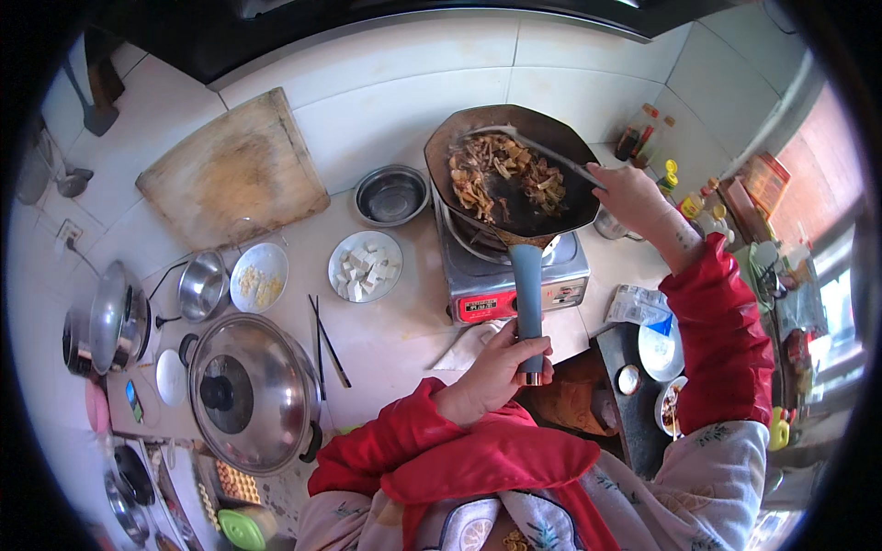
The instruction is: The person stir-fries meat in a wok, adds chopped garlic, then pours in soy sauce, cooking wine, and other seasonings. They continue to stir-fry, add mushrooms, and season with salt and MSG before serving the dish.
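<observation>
My left hand [493,365] grips the blue-grey handle [526,286] of a dark wok [448,162]. The wok is tilted, its bowl raised over a single-burner gas stove [475,282] and its inside facing me. Browned, sliced food [510,165] lies in a ring against the wok's inner surface. In my right hand [630,196] is the handle of a spatula [561,160], whose far end reaches into the upper part of the wok, above the food. A white plate of cubed tofu [365,266] stands left of the stove.
Left of the tofu are a metal basin [391,195], a bowl of chopped pale pieces [259,279], black chopsticks [331,342] and a large lidded pot [251,392]. A cutting board [238,169] leans on the tiled wall. Sauce bottles [637,134] and a bowl with dark sauce [670,406] are at right.
</observation>
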`<state>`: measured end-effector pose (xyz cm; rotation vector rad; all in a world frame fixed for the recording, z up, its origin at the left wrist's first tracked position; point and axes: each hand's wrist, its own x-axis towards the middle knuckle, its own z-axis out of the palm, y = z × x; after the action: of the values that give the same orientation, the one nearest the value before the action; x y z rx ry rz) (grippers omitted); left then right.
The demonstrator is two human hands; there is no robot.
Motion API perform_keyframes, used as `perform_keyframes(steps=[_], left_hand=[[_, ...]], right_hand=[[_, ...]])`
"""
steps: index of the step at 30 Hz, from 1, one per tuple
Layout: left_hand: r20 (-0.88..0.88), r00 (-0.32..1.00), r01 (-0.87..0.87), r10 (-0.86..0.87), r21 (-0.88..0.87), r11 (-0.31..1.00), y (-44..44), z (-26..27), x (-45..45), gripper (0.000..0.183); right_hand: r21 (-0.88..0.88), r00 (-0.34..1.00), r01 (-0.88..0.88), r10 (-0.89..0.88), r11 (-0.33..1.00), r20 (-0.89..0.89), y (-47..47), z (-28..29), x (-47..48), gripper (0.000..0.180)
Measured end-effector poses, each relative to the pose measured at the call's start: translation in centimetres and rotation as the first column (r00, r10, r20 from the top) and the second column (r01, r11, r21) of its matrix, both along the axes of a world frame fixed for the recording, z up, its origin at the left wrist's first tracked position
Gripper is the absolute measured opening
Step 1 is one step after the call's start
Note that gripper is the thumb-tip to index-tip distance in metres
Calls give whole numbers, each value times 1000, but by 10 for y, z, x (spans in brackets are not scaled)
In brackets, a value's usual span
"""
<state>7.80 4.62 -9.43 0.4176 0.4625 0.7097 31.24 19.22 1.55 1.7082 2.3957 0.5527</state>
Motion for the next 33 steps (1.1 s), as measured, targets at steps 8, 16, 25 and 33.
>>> perform_keyframes(steps=[8, 16, 25, 33], left_hand=[[18, 986, -163, 164, -45, 986, 2, -5, 18, 31], [119, 975, -174, 186, -106, 979, 2, -12, 23, 19], [35, 971, -237, 238, -40, 971, -2, -10, 21, 26], [63, 974, -215, 218, -64, 975, -2, -10, 23, 17]], right_hand=[[-81, 898, -245, 258, 966, 357, -33, 93, 40, 37], [-106, 965, -194, 209, 975, 160, -70, 136, 86, 19], [92, 993, 6, -17, 996, 119, -23, 37, 40, 27], [-160, 949, -316, 311, 935, -53, -14, 32, 67, 21]])
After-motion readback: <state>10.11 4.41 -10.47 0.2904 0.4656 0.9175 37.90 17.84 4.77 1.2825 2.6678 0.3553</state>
